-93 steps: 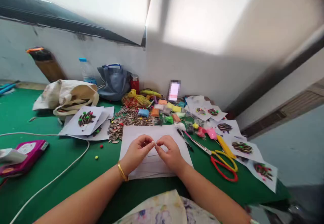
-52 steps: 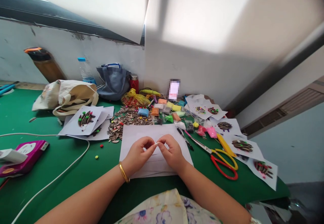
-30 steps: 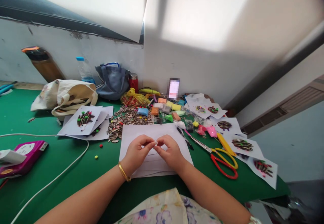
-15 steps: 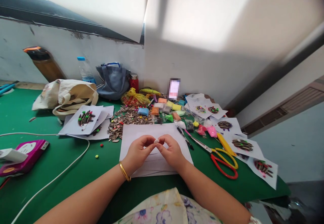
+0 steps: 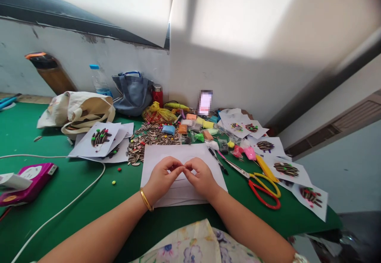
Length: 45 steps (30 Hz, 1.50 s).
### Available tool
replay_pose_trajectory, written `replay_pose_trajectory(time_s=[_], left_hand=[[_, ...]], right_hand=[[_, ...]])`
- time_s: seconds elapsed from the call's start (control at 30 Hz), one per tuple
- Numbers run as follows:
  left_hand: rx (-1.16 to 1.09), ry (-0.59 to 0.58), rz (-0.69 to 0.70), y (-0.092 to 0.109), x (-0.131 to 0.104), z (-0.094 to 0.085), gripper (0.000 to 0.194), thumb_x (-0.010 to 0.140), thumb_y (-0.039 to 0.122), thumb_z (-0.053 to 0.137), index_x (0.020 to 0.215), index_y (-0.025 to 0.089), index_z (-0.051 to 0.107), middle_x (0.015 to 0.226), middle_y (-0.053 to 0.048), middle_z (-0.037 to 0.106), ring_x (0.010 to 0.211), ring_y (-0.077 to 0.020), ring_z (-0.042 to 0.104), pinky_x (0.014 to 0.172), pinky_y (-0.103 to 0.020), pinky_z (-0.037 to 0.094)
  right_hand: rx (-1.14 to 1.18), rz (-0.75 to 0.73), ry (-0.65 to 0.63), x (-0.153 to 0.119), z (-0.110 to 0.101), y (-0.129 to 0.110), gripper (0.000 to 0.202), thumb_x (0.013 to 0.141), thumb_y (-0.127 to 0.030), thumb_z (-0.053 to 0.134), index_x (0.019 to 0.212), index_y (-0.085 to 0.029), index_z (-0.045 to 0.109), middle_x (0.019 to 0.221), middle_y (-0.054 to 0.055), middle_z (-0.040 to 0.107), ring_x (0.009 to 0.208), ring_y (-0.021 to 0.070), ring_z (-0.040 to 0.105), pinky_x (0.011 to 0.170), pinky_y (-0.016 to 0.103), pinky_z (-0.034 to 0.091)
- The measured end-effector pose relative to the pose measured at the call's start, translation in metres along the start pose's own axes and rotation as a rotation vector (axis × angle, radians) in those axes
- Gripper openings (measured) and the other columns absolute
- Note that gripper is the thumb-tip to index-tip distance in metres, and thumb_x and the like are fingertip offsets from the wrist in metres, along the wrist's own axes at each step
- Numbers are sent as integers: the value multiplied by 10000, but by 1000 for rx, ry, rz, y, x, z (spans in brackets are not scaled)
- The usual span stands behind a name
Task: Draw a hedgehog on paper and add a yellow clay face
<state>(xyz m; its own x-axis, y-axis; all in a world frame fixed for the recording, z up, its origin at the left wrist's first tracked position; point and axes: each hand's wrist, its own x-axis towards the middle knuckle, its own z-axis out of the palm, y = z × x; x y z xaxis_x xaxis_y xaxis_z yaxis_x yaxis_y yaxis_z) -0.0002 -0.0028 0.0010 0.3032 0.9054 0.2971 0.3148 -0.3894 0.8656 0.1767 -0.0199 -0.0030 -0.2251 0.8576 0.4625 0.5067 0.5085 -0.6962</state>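
Note:
My left hand [image 5: 164, 178] and my right hand [image 5: 201, 178] meet fingertip to fingertip above a stack of white paper [image 5: 183, 197]. Both are closed in a pinch, and whatever lies between the fingertips is hidden or too small to make out. Behind the paper, striped sunflower seeds [image 5: 151, 137] are heaped with small coloured balls among them. Several packets of coloured clay, an orange one [image 5: 182, 129] among them, lie beside the seeds. A black pen [image 5: 218, 160] rests along the paper's right edge.
Scissors [image 5: 264, 191] and a yellow cutter [image 5: 266, 168] lie to the right, near seed-decorated sheets [image 5: 285, 169]. At left are more sheets [image 5: 86, 146], a cloth bag [image 5: 81, 106], a white cable [image 5: 74, 201] and a purple device [image 5: 37, 183]. A phone [image 5: 205, 102] stands behind.
The small white piece that showed between my fingertips is no longer visible. My fingertips have closed together over that spot, and the hands are otherwise almost unmoved.

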Motion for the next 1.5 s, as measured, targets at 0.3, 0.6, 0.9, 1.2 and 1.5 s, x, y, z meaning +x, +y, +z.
replay_pose_trajectory(time_s=[0.3,0.6,0.9,1.2,1.5], left_hand=[[-160,10,-104,-3,1,1,228,886,390,563,876,193,677,832,-35,684,797,-182,634,760,-310,509],[-308,30,-162,-7,-1,7,269,779,320,696,987,201,574,815,5,625,755,-147,621,727,-299,533],[166,-45,-11,-16,9,-17,149,905,287,533,949,204,648,968,-50,688,884,-194,638,839,-361,514],[573,-335,257,-18,4,-11,209,882,137,553,967,209,729,1034,-56,717,978,-221,625,927,-377,473],[643,-364,275,-16,3,-11,208,903,179,550,935,219,752,1028,-62,706,974,-223,618,918,-365,470]], right_hand=[[36,41,5,-1,2,2,70,877,-227,601,818,-223,637,785,7,638,773,170,590,739,309,463],[99,86,48,-1,0,4,70,875,-235,575,903,-218,637,867,27,650,842,187,592,787,327,470],[136,254,99,5,-9,20,136,903,-295,539,872,-211,642,853,15,661,828,178,590,778,292,449],[62,332,-120,8,1,29,114,875,-242,545,872,-218,656,826,-1,682,774,169,606,715,274,436],[-274,229,-138,13,6,30,78,827,-185,630,795,-226,688,853,26,678,886,200,573,854,339,384]])
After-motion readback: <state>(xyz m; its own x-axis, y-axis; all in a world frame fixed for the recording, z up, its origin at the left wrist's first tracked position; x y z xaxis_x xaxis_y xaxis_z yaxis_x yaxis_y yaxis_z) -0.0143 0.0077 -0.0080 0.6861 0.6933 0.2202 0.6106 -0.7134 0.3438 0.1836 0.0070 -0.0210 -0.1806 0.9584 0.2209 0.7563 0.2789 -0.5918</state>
